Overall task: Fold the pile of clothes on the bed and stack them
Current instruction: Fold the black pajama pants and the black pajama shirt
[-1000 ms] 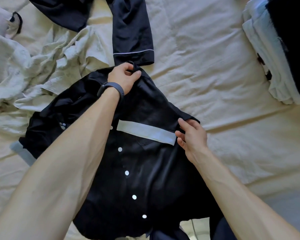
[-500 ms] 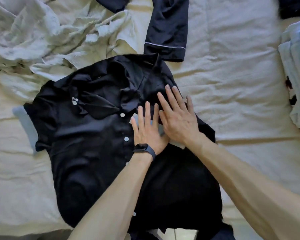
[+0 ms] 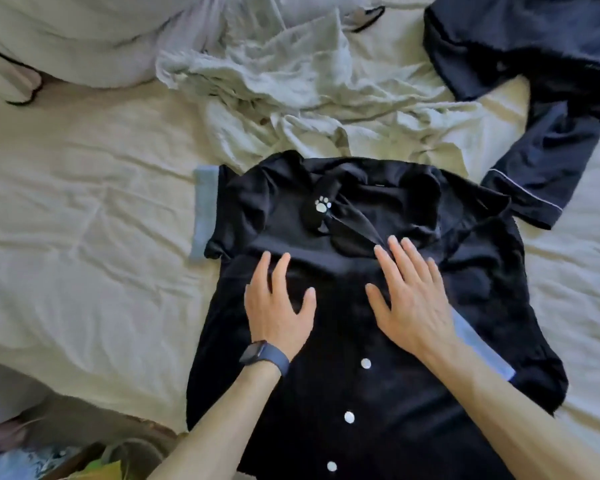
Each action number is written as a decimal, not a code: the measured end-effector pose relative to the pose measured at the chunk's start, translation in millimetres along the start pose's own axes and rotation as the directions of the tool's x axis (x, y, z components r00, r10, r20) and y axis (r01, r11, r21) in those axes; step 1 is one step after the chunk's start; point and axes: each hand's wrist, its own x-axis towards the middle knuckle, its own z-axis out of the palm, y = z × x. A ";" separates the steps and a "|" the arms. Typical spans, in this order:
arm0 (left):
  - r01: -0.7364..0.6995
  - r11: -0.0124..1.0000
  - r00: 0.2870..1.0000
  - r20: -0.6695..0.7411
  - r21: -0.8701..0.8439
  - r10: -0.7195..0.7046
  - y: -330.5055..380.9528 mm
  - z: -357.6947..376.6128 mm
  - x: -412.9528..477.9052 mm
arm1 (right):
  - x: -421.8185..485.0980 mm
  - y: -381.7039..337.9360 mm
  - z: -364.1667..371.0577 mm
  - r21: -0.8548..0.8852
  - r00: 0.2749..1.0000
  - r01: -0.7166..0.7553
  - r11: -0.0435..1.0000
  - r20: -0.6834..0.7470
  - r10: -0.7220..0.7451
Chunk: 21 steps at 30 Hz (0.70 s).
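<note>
The left grip (image 3: 278, 306) and right grip (image 3: 413, 299) both lie open, fingers straight and palms flat on the chest of the black shirt (image 3: 395, 427). The shirt is spread button-side up on the bed (image 3: 84, 237), and the press probably smooths it and keeps the right-side sleeve folded in, its blue cuff (image 3: 478, 341) by the right wrist. Half a second ago both grips pressed together over that cuff; now they sit apart, either side of the button line.
</note>
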 end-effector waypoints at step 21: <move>0.567 0.704 0.823 0.314 -0.428 -0.473 -184.0 -94.2 156.9 | 318.9 -285.0 44.4 0.139 0.931 0.088 0.986 0.339 -0.131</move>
